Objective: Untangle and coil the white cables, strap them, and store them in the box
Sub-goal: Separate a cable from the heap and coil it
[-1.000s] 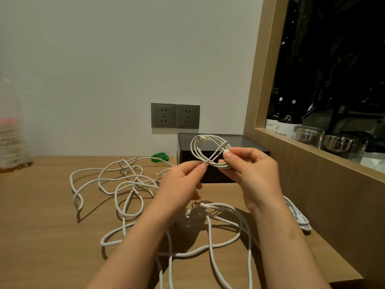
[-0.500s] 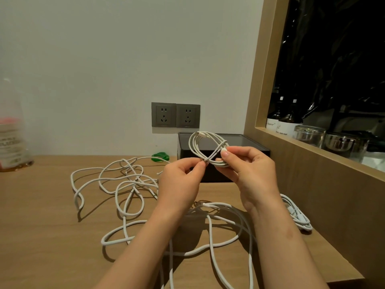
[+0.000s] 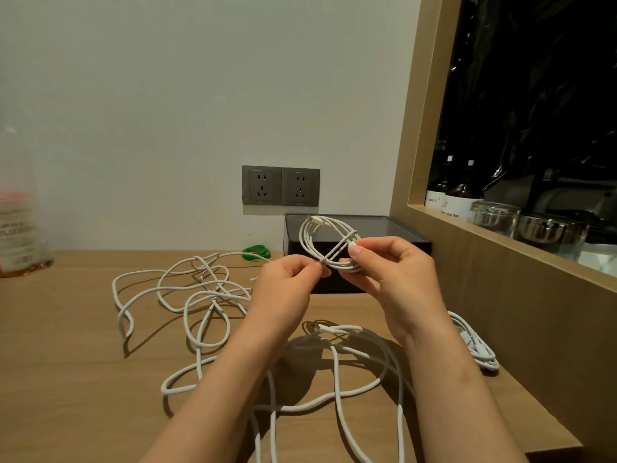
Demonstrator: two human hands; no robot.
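Right hand [image 3: 390,274] grips the small coil [image 3: 315,240] by its near-right edge. Left hand [image 3: 287,285] pinches the thin white wrap [image 3: 337,250] crossing it; strap or the cable's own tail, can't tell. The coil is in the air, just in front of the black box [image 3: 394,228].

Status: one cable coiled, strapping in progress, I'd say. Another bundle [image 3: 474,345] lies on the table [image 3: 66,362] at right, unboxed. Left to do: loose tangle [image 3: 200,295] left and near. Green ties [image 3: 255,252] sit beside the box.
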